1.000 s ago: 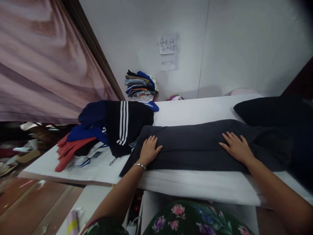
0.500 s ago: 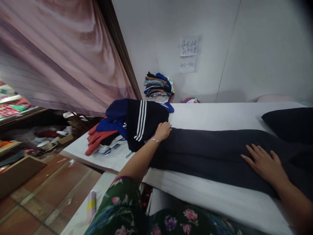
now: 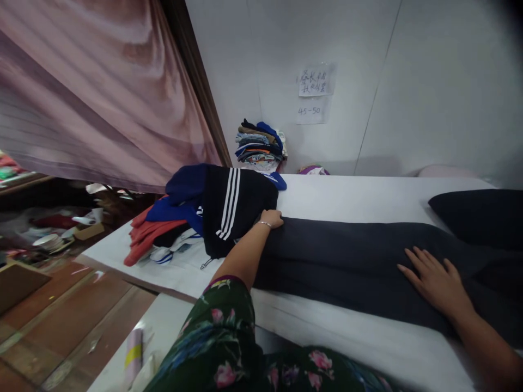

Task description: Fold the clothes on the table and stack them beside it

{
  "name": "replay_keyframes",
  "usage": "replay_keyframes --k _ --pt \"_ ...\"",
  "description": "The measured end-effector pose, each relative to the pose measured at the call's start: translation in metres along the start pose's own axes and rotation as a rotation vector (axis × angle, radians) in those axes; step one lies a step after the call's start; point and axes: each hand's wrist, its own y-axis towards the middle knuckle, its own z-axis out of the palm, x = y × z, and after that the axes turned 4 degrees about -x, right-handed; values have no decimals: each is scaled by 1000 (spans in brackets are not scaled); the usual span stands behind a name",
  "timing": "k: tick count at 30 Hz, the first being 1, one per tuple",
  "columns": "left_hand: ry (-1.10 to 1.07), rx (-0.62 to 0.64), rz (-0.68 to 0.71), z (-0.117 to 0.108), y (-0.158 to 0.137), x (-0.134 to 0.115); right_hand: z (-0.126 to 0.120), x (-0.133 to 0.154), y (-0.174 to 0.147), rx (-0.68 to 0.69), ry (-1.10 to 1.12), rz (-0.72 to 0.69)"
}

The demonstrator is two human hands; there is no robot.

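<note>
The dark garment (image 3: 339, 256) lies under both hands (image 3: 273, 219) (image 3: 435, 279).

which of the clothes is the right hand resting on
The long dark grey garment, spread under the right hand; the striped black garment lies farther left, the plain black cloth farther back.

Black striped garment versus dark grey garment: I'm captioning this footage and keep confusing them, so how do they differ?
The black striped garment carries three white stripes; the dark grey garment shows none. The black striped garment lies heaped with other clothes, while the dark grey garment is spread long and mostly flat. The right hand rests on the dark grey garment, not the black striped garment. Both are dark.
</note>
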Motion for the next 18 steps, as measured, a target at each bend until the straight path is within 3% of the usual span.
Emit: replay_keyframes --k 5,8,10,14,18 --pt "-107 -138 13 -15 -24 11 -9 1 6 31 -23 79" --pt "-278 -311 -13 -25 -61 26 -23 14 19 -3 23 83" --pt "-379 -390 -125 -26 -92 36 -35 33 31 -49 88 22" --pt "-395 -368 -442 -18 -147 49 -50 83 58 -83 231 -146" --pt "-381 -219 -586 -7 -174 46 -35 123 71 22 195 -274"
